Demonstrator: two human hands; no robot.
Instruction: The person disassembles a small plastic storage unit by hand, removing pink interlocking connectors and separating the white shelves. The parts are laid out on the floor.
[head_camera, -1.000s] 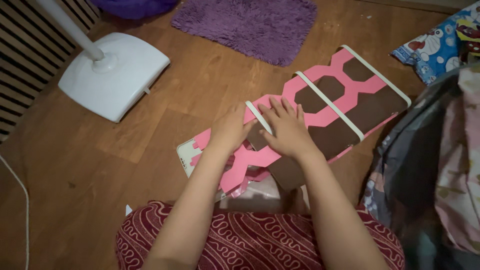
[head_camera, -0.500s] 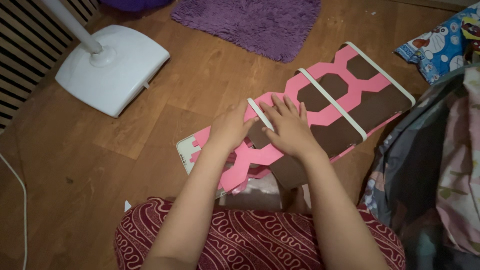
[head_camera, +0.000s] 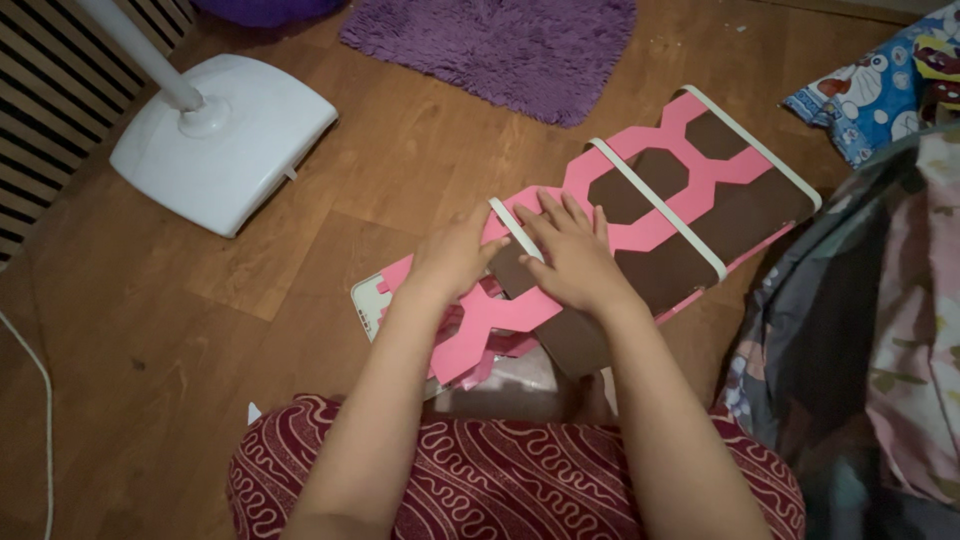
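A wooden floor (head_camera: 300, 260) fills most of the view, with a white fan base (head_camera: 225, 135) at upper left, its pole cut off by the top edge, and a purple shaggy rug (head_camera: 500, 45) also clipped at the top. Bedding and patterned cloth (head_camera: 880, 330) crowd the right side, too dim and cropped to sort out. In the middle lies a long pink and brown panel (head_camera: 690, 205), set slantwise on the floor with white bars across it; its near end is covered by the arms, and loose pink pieces with a white board under them are only partly seen. The right hand (head_camera: 570, 260) rests flat on the panel with fingers spread. The left hand (head_camera: 455, 260) presses beside it, fingers curled onto a white bar (head_camera: 515, 228), their tips hidden
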